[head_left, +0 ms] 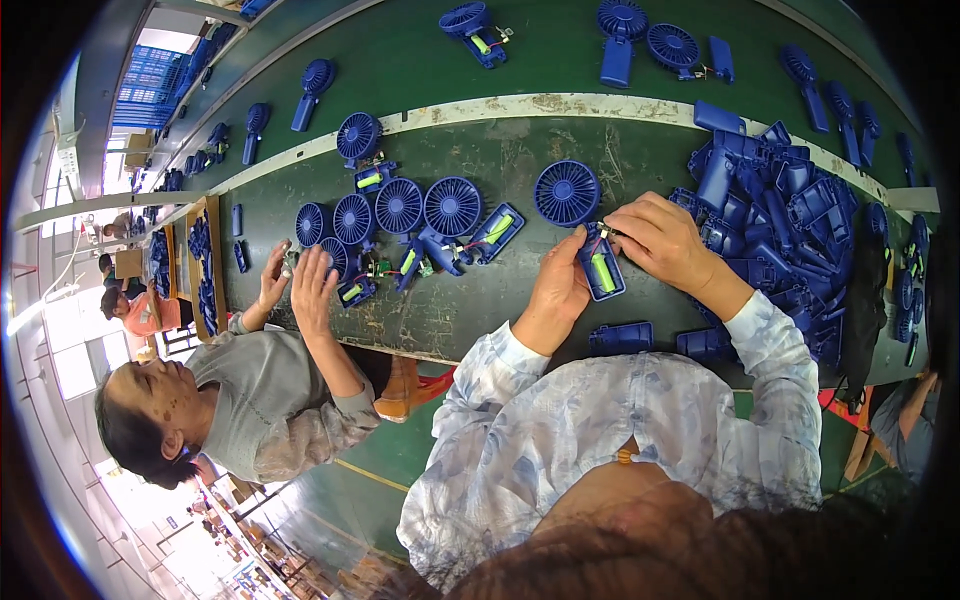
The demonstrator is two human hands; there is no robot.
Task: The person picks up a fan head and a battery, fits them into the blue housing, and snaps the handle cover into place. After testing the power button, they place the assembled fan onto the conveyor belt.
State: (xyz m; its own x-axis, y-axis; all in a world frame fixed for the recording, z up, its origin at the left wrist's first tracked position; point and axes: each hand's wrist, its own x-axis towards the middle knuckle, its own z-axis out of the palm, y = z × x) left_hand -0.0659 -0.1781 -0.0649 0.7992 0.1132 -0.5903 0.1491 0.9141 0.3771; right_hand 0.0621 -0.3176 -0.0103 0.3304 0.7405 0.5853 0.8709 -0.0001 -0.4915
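Heaped blue casings (776,215) near right fingers (630,217)

The person wears a loose white shirt (620,420) patterned with soft blue-grey blotches. Its 2 sleeves, left sleeve (475,385) and right sleeve (780,350), share that print and are creased. Both hands are bare. A small orange-yellow ornament (625,456) sits at the neckline; dark hair (760,560) fills the lower edge, blurred.

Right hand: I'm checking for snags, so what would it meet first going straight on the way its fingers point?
Probably the round blue fan grille, up and left of the right hand; depth between them is hard to judge in this view.
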